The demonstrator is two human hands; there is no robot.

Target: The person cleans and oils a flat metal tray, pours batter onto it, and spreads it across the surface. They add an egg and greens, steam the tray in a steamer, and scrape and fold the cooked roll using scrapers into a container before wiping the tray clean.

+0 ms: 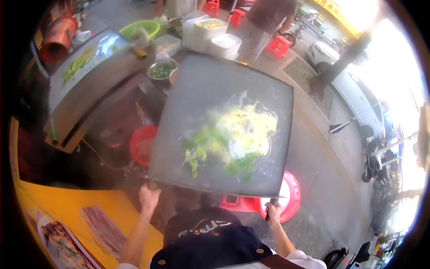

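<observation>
A wide grey metal sheet (197,98) fills the middle of the view. Pale yellow, egg-like food (251,125) and green leafy pieces (244,165) lie on its lower right part, blurred by steam. My left hand (149,197) is closed round a short handle at the sheet's lower left corner. Near the lower right corner my right hand (273,210) grips a dark handle, which looks like that of a scraper; its blade is hard to make out against the sheet's edge.
Stacked white containers (226,45), a bowl of chopped greens (162,70) and a green basin (141,30) stand beyond the sheet. Another griddle (85,62) is at the upper left. Below are red basins (293,197). A person (271,18) stands near red stools (278,46).
</observation>
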